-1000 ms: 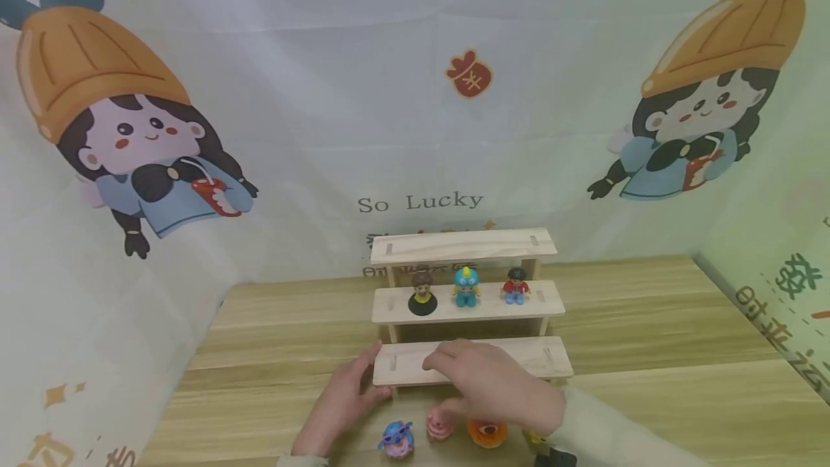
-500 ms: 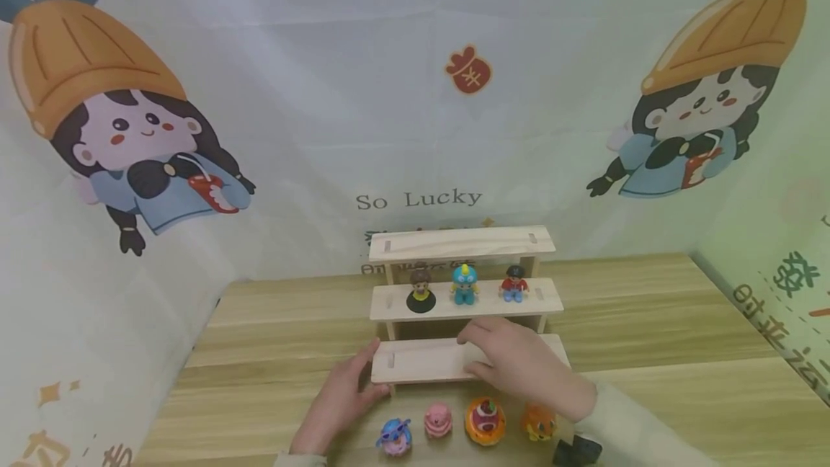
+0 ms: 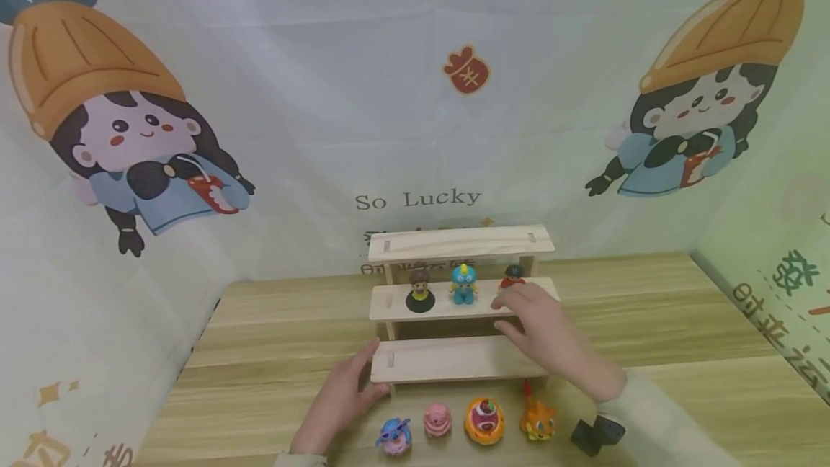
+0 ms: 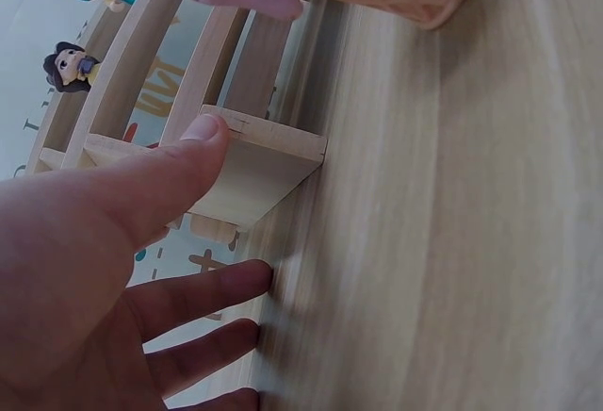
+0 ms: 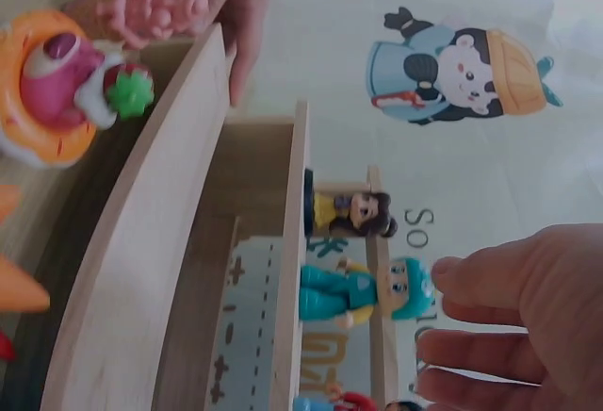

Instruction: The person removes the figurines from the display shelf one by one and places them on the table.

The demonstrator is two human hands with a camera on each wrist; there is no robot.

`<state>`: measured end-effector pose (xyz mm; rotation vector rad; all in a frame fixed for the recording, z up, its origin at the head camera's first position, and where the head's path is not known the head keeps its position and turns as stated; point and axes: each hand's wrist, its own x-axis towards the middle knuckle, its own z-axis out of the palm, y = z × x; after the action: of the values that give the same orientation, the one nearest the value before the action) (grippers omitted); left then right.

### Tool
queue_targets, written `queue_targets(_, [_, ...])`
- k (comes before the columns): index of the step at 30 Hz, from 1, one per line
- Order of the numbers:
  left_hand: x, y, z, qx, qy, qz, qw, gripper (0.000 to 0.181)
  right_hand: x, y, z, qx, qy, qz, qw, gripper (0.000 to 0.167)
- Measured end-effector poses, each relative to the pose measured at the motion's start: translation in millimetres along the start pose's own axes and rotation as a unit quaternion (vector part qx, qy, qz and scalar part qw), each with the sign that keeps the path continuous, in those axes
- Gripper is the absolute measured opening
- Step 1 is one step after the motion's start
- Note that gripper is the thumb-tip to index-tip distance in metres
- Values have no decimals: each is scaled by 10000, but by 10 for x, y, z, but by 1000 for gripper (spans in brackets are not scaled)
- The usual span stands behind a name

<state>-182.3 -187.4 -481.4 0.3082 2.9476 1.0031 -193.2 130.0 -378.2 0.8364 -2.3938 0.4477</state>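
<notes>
A three-tier wooden shelf [image 3: 447, 360] stands at the table's back. My left hand [image 3: 340, 398] grips the left end of its lowest tier; in the left wrist view the thumb presses the board's edge while other fingers extend. My right hand [image 3: 551, 334], open and holding nothing visible, hovers over the right of the shelf, partly covering the red-jacketed figure [image 3: 512, 278]. Beside that figure on the middle tier are a turquoise figure [image 3: 463, 285] and a brown-haired figure [image 3: 420, 290]. In the right wrist view, my fingers [image 5: 490, 279] are near the turquoise figure's head [image 5: 405, 288].
In front of the shelf stand a blue toy [image 3: 394, 437], a pink toy [image 3: 437, 419], an orange ring toy [image 3: 484, 421] and an orange toy [image 3: 537, 422]. A black object [image 3: 586, 437] is near my right sleeve. Printed cloth [image 3: 311, 92] hangs behind.
My right hand has moved right and back, from above the lowest tier to beside the red-jacketed figure, uncovering the toys in front. My left hand has stayed at the shelf's left end.
</notes>
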Motion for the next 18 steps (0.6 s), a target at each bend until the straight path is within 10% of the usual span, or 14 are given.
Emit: queue_targets(18, [-23,-8,-3,3,67,56,10000,78,21,379,100,281,279,697,9968,56])
